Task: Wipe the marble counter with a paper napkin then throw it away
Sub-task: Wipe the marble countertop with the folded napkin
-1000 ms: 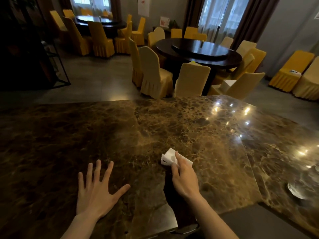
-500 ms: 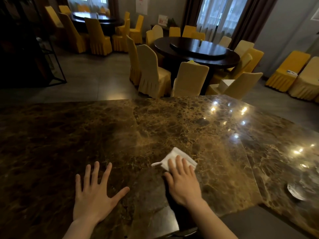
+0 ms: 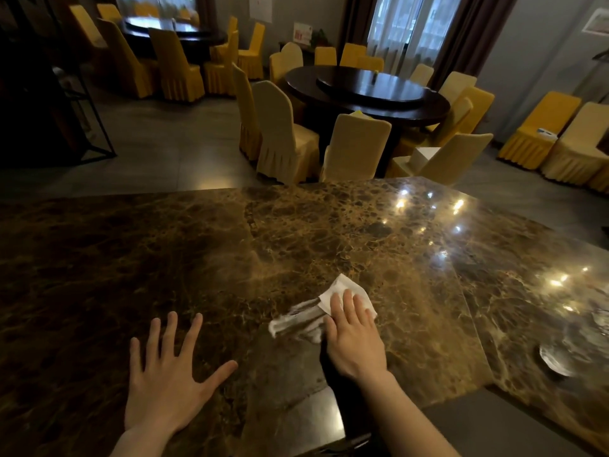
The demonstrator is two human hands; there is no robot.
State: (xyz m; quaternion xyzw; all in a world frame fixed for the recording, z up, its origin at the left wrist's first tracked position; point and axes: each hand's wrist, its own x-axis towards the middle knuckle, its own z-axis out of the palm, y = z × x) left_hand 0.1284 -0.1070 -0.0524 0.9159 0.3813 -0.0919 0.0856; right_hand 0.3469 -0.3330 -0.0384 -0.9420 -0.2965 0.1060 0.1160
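White paper, the napkin lies flat on the brown marble table, its left part blurred. The right hand presses it down with fingers straight and close together, gripping nothing. Just left, well clear of the napkin, the left hand rests palm down, fingers spread wide and empty.

Two hands lie on one marble table: the left hand and the right hand. One paper napkin sits under the right grip. Beyond are two round dining tables and perhaps twenty covered chairs.
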